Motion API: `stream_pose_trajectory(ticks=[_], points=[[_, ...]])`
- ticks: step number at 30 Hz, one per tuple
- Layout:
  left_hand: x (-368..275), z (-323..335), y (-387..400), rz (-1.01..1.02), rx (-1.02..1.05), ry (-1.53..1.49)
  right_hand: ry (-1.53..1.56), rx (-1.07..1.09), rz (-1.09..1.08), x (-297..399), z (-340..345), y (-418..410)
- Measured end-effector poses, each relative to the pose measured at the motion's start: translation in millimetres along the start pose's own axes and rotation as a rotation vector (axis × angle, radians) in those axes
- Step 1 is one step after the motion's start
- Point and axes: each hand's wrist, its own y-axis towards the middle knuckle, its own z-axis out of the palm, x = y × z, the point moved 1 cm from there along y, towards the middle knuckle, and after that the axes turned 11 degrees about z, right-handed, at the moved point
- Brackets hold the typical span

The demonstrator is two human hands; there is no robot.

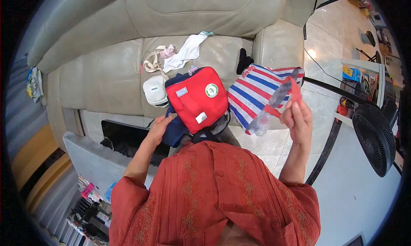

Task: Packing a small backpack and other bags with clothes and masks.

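Observation:
A red backpack (208, 106) with a round green-and-white badge and silvery patches stands in front of me at the sofa's edge. My left hand (159, 130) pinches the navy fabric (176, 130) along its left side. Off to the right, my right hand (298, 119) holds up the red strap (295, 91) of a woven carrier bag (253, 91) striped red, white and blue. This bag leans open on the seat, and clear plastic (260, 123) shows at its near edge. The inside of the carrier bag is mostly hidden.
The beige leather sofa (102, 75) holds a small white pouch (154, 90) with a cream strap (152, 62), a white cloth (186, 53), a pink scrunchie (168, 51) and a black item (243, 60). A black fan (374, 140) stands right; a grey-covered table (93, 159) is left.

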Motion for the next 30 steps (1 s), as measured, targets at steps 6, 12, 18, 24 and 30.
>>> stream_pose_trajectory(ticks=[6, 12, 18, 24, 30], points=[[24, -55, 3, 0.073, -0.190, 0.367, -0.148, 0.191, 0.069, -7, 2, 12], [19, -44, -21, 0.392, -0.326, 1.181, -0.206, 0.266, 0.131, -23, 13, 15], [76, -72, -10, 0.486, -0.518, 0.953, -0.258, 0.245, 0.119, -25, 21, 13], [111, -111, 29, 0.029, -0.402, 0.335, -0.255, 0.254, 0.198, -33, 33, 4], [67, -79, 7, 0.153, -0.597, 1.149, -0.433, 0.161, 0.166, -14, 43, 4]])
